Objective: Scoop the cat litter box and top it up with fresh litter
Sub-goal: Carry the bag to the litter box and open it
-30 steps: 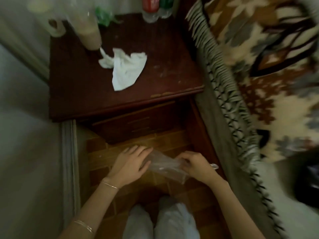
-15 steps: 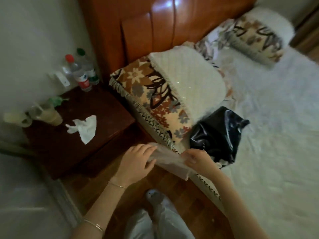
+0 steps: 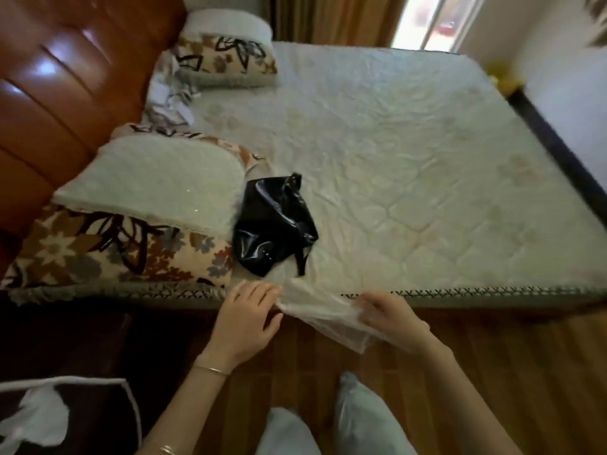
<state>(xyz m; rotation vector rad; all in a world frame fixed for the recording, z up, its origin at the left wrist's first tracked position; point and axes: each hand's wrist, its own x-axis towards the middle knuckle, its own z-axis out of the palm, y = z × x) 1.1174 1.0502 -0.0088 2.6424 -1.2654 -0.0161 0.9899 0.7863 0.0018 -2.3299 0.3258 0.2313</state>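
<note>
A thin clear plastic bag or glove [image 3: 323, 315] is stretched between both hands just above the bed's near edge. My left hand [image 3: 244, 321] pinches its left end. My right hand [image 3: 392, 320] grips its right end. A crumpled black plastic bag [image 3: 274, 224] lies on the white mattress [image 3: 410, 165], a little beyond my hands. No litter box, scoop or litter is in view.
Patterned pillows [image 3: 131, 224] lie at the bed's left, against a brown headboard [image 3: 59, 93]. A dark nightstand [image 3: 82, 415] with a white tissue [image 3: 36, 418] sits at lower left. Wooden floor [image 3: 492, 372] runs along the bed, my legs [image 3: 328, 428] below.
My view has swung right from the nightstand to the bed. Both hands keep hold of the clear plastic and are now by the bed's edge near the black bag.
</note>
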